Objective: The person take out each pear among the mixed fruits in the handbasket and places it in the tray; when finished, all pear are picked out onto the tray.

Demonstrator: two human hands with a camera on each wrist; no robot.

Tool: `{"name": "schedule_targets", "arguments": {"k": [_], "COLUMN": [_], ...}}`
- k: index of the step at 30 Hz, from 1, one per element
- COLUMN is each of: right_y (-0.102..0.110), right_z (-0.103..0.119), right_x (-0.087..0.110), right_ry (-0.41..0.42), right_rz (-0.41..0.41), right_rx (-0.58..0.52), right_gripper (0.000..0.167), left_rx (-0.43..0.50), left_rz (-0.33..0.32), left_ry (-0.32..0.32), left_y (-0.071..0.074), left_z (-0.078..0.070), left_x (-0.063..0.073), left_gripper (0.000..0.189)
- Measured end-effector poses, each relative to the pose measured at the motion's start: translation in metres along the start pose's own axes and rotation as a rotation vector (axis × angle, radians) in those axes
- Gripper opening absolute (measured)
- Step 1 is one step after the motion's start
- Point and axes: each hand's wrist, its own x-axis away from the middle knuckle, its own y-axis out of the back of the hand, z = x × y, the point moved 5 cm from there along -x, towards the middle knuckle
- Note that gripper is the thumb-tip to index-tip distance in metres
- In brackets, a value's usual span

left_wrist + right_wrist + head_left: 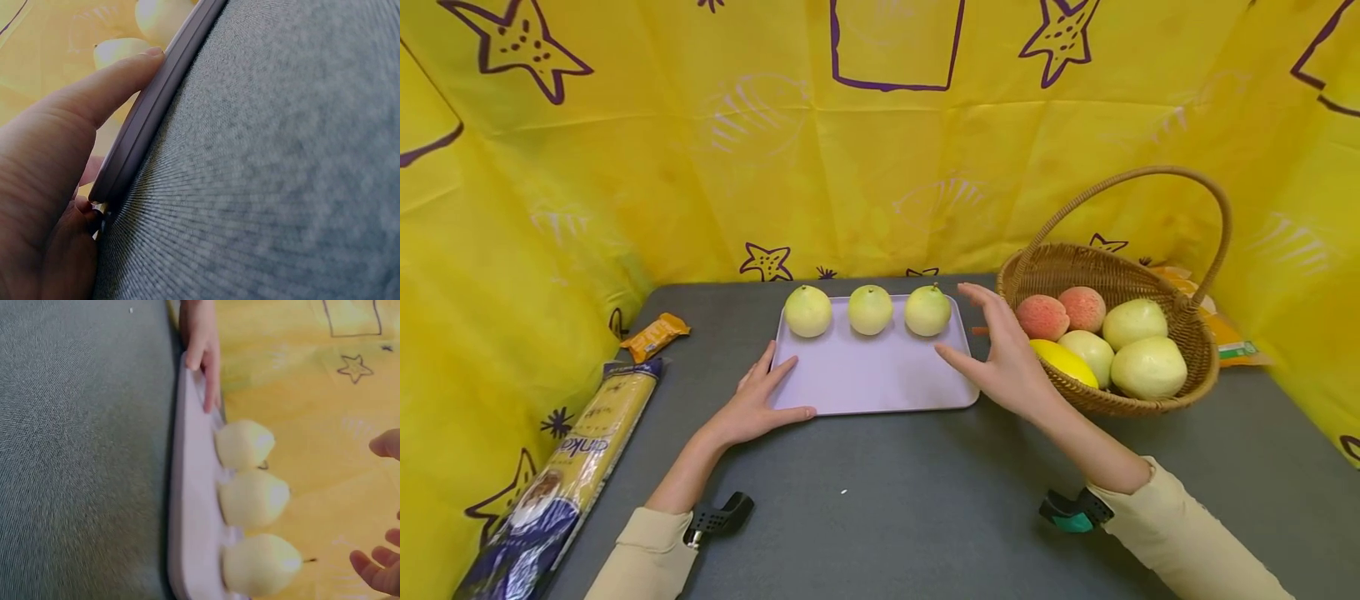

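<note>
A pale lilac tray lies on the dark table with three round yellow-green pears along its far side: a left pear, a middle pear and a right pear. My left hand rests at the tray's near left corner, fingers spread, the thumb against the rim in the left wrist view. Around the tray's right end hovers my right hand, thumb and fingers apart with nothing between them, close to the right pear. Only its fingertips show in the right wrist view.
To the right stands a wicker basket with a tall handle, holding two peaches, a yellow fruit and several pale green fruits. An orange packet lies behind it. At left are a small orange packet and a long plastic package.
</note>
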Motion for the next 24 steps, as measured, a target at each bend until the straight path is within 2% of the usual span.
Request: {"name": "schedule_targets", "arguments": {"k": [3,6,11,17,24], "right_y": [0.014,0.03,0.059,0.088,0.121], "right_z": [0.0,-0.003,-0.019,-0.037,-0.061], "right_x": [0.004,0.007,0.011,0.014,0.015], "right_ry": [0.0,0.0,-0.103,-0.227,-0.344], "right_rz": [-0.011,-0.045,-0.052,0.02,0.156], "right_rx": [-0.015,0.016,0.024,0.081,0.141], "right_gripper": [0.074,0.068,0.058,0.056,0.058], "left_rx": [0.002,0.004,0.001,-0.006,-0.014], "left_rz": [0.001,-0.001,-0.007,-0.011,-0.006], "left_ry": [-0.002,-0.006,-0.02,-0.029,-0.021], "left_y": [0.0,0.0,0.0,0.0,0.001], "left_z": [0.0,0.0,0.0,-0.001,-0.001], "left_x": [0.0,0.001,0.002,0.002,0.001], "left_gripper": [0.097,0.097,0.097,0.097,0.095]}}
